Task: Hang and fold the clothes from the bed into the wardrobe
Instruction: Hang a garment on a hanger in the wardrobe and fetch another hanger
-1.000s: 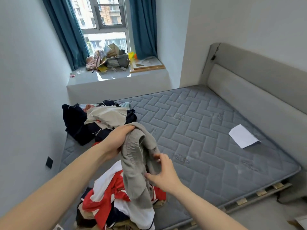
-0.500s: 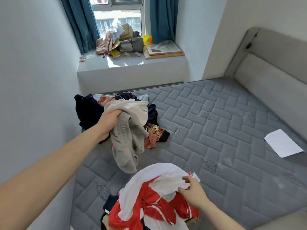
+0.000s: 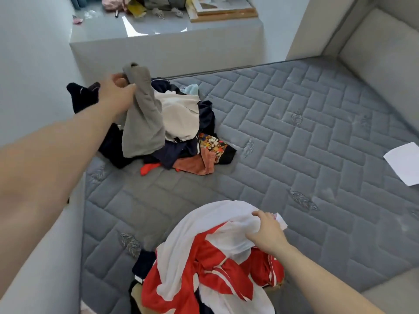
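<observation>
My left hand [image 3: 115, 94] pinches the top of a grey garment [image 3: 141, 123], which hangs down over a far pile of clothes [image 3: 192, 132] on the bare grey mattress [image 3: 294, 155]. That pile holds dark, cream, patterned and orange pieces. Close to me lies a second heap with a red and white garment [image 3: 204, 257] on top. My right hand [image 3: 267, 232] grips the white cloth at that heap's upper right edge. No wardrobe is in view.
A white sheet of paper [image 3: 405, 163] lies on the mattress at the right. The grey padded headboard [image 3: 381, 53] runs along the right. A window ledge [image 3: 158, 39] with clutter and a wooden board [image 3: 224, 10] stands beyond the bed. A wall closes the left side.
My left hand has carried the grey garment away from the near heap and out over the far pile. My right hand let go of it and now grips the white cloth on the near heap.
</observation>
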Demonstrator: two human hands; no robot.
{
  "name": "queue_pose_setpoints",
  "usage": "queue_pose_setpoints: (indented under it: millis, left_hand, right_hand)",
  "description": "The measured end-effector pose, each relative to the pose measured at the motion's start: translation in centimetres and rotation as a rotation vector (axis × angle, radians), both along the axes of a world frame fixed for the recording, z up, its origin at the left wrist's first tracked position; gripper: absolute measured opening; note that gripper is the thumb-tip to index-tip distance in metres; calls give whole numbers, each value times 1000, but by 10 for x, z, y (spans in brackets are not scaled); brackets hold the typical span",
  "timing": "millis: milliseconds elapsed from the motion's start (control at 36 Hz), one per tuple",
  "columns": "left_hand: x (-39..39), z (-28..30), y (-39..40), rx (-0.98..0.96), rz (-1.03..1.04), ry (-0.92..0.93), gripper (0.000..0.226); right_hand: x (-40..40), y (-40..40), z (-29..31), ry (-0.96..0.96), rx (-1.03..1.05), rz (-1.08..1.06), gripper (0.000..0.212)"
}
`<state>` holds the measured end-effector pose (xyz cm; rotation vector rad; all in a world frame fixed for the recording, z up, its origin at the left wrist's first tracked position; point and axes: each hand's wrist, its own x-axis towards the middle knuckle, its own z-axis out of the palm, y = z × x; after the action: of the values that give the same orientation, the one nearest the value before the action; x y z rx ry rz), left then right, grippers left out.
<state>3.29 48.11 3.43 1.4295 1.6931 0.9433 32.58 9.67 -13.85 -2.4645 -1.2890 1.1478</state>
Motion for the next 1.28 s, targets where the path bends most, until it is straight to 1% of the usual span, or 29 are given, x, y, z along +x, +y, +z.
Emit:
queue_pose_setpoints:
  millis: [111, 167, 222, 250, 306, 333, 361, 389, 444, 472, 500, 528, 583, 611, 667, 778, 833, 889, 917, 944, 1000, 1028, 1083, 1111, 1139, 1194, 1222, 1278]
  left_hand:
    - [2, -92, -65, -100, -170, 216, 43]
    - [0, -147, -116, -212, -263, 273, 37]
    - [-11, -200, -180, -368, -392, 388, 38]
    - [-19, -224, -213, -475, -462, 454, 46]
    - [-37, -265, -277, -705, -568, 583, 78]
    - [-45, -281, -305, -806, -580, 624, 93]
    - [-52, -292, -329, -885, -558, 628, 98]
    - [-56, -299, -348, -914, -517, 595, 89]
    - [-59, -302, -369, -826, -414, 489, 40]
    - [-58, -298, -375, -766, -351, 442, 21]
    - [-54, -289, -378, -709, -293, 390, 11]
    - [-49, -274, -378, -659, -256, 319, 11]
    - [-34, -232, -377, -576, -286, 195, 29]
    - [-26, -206, -375, -534, -329, 140, 36]
    - [-9, -151, -370, -467, -434, 13, 32]
    - [34, -34, -366, -310, -640, -161, 24]
    - [60, 23, -372, -253, -730, -236, 20]
    - [88, 75, -385, -188, -831, -314, 18]
    - [101, 99, -394, -158, -883, -348, 18]
    - [113, 123, -404, -131, -930, -378, 20]
    - [135, 166, -423, -91, -985, -442, 21]
    - [144, 185, -433, -70, -993, -474, 19]
    - [161, 220, -453, -25, -986, -539, 15]
    - [169, 236, -465, -13, -983, -567, 12]
    - [178, 251, -478, -8, -993, -583, 11]
    - [196, 278, -507, -13, -1041, -594, 18]
    - [206, 291, -522, -21, -1073, -598, 22]
    - [227, 312, -552, -56, -1155, -616, 20]
  right_hand:
    - [-9, -6, -34, -10, -125, 54, 84]
    - [-17, -13, -53, -13, -161, 72, 92]
    - [-29, -25, -71, -5, -140, 61, 101]
    - [-35, -33, -80, -7, -104, 57, 104]
    - [-48, -50, -94, -27, -39, 58, 107]
    - [-53, -57, -98, -40, -5, 52, 109]
    - [-57, -64, -102, -49, 26, 37, 109]
    - [-60, -70, -103, -51, 50, 11, 109]
    - [-65, -81, -102, -48, 82, -27, 109]
    - [-66, -87, -99, -43, 88, -33, 109]
    - [-67, -93, -96, -33, 87, -32, 108]
    - [-67, -98, -91, -17, 81, -25, 107]
    - [-69, -109, -78, 26, 50, -8, 106]
    - [-71, -114, -69, 46, 30, 1, 104]
    - [-75, -124, -45, 103, 26, -13, 96]
    - [-80, -142, 8, 238, 183, -102, 82]
    - [-78, -153, 31, 290, 205, -205, 78]
    - [-74, -165, 58, 357, 129, -350, 76]
    - [-72, -173, 71, 389, 113, -376, 70]
    - [-68, -180, 83, 392, 151, -361, 58]
    - [-56, -193, 112, 343, 304, -368, 23]
    - [-50, -200, 129, 313, 373, -375, 20]
    - [-33, -222, 159, 314, 470, -400, 29]
    - [-26, -235, 178, 335, 503, -423, 26]
    - [-17, -249, 192, 342, 540, -451, 29]
    - [1, -279, 214, 339, 623, -503, 47]
    - [8, -294, 226, 320, 617, -509, 53]
    - [23, -323, 244, 293, 578, -518, 61]
